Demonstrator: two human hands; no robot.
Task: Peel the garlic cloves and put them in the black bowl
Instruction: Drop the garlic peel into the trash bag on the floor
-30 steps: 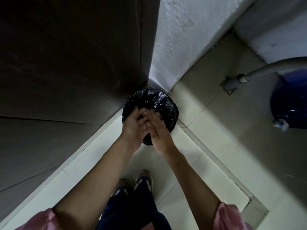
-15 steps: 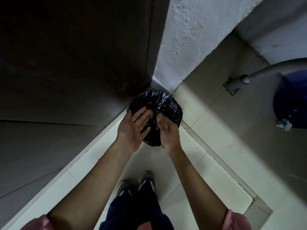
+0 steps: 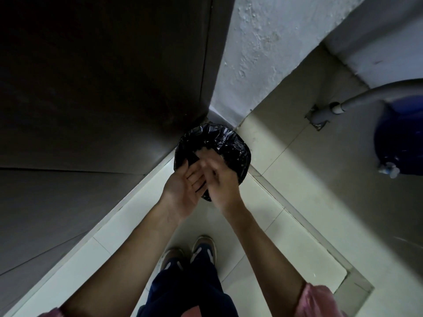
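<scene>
A pale tiled floor (image 3: 295,236) fills the lower half of the view, meeting a dark door (image 3: 103,76) at ten o'clock and a rough white wall (image 3: 270,42) at one o'clock; the door face is so dim that no detail can be read on it. In the corner where they join, at the centre of the view, stands a bin (image 3: 231,143) lined with a crinkled black bag, and whatever lies inside is lost in the black. Over its near rim the two hands meet. The left hand (image 3: 183,188) is turned palm up with fingers extended and loose, holding nothing that can be seen. The right hand (image 3: 220,179) lies across the left fingers, back toward the camera, its fingers blurred, so I cannot tell whether they pinch anything. No garlic and no bowl appear anywhere in view. At three o'clock a blue drum (image 3: 400,138) is cut off by the frame edge, with a grey pipe (image 3: 375,92) curving over it down to a floor fitting. At six o'clock are two shoes (image 3: 202,250) and dark trousers (image 3: 190,294), with pink sleeves (image 3: 318,300) clipped at the bottom corners.
</scene>
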